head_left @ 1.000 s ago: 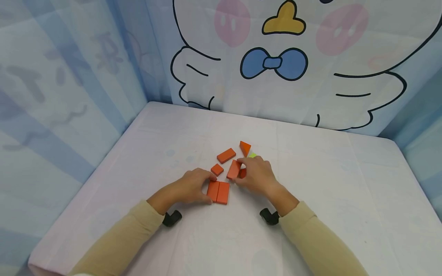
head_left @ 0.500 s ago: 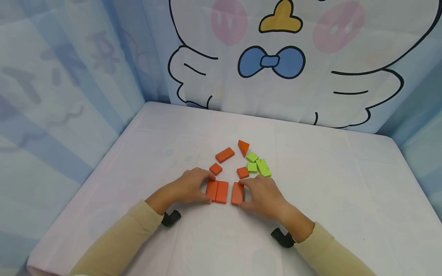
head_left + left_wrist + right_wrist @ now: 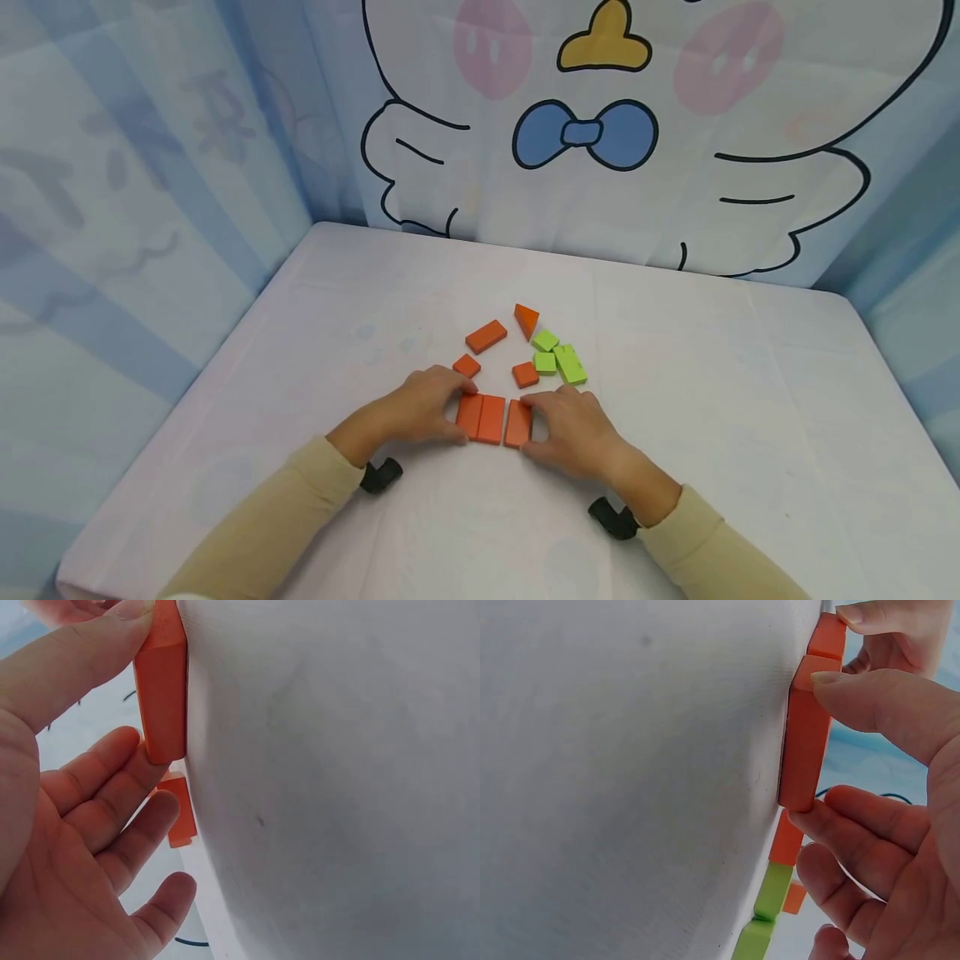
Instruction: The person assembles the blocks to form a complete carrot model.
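Note:
Three flat orange rectangular blocks lie in a row on the white table. My left hand [image 3: 423,406] pinches the leftmost orange block [image 3: 468,417] by its two ends, thumb at the near end. The middle orange block [image 3: 491,419] lies against it. On the right, my right hand [image 3: 577,429] holds the third orange block [image 3: 517,425] the same way, a narrow gap from the middle one. Close up in the left wrist view, the thumb and fingertips meet the ends of the orange block [image 3: 163,705]; the right wrist view shows the same grip on the orange block [image 3: 806,742].
Behind the row lie an orange rectangular block [image 3: 486,337], a small orange block [image 3: 467,366], an orange triangle [image 3: 527,321] and another small orange block [image 3: 525,375]. Two small green blocks [image 3: 545,364] and a longer green block [image 3: 571,365] sit to the right. A cartoon-printed curtain [image 3: 450,167] hangs behind.
My right hand has brought its orange block from among the rear blocks toward me, beside the pair. My left hand has slid the pair slightly right, narrowing the gap.

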`<state>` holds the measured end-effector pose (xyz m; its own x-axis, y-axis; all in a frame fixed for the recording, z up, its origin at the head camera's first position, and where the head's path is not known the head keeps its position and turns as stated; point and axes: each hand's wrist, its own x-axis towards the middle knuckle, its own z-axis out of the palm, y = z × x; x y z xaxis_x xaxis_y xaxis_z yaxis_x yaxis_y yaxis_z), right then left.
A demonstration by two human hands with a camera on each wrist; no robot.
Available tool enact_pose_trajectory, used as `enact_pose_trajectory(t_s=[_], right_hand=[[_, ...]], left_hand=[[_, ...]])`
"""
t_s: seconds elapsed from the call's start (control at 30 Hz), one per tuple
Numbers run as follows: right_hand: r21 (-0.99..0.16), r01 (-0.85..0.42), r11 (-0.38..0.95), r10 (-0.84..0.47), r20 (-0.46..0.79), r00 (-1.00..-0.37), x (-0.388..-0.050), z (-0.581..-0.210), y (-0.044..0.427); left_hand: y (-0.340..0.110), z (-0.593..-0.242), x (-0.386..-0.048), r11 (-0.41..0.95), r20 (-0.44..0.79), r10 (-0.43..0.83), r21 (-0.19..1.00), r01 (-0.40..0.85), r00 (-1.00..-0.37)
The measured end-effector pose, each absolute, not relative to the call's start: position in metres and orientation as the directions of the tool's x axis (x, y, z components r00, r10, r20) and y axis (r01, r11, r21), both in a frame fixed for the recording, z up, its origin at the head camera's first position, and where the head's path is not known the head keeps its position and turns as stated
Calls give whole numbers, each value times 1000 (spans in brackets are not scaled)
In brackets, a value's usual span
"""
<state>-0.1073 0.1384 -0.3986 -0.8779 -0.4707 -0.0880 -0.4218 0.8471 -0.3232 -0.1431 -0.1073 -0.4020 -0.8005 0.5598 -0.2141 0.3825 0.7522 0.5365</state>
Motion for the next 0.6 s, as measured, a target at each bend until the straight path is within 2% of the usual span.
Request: enact_pose_trajectory(t_s=[0.6], right_hand=[[-342, -414, 844, -474, -113, -873, -107, -399, 138]], left_hand=[[-101, -401, -140, 762, -226, 553, 526, 378, -802]])
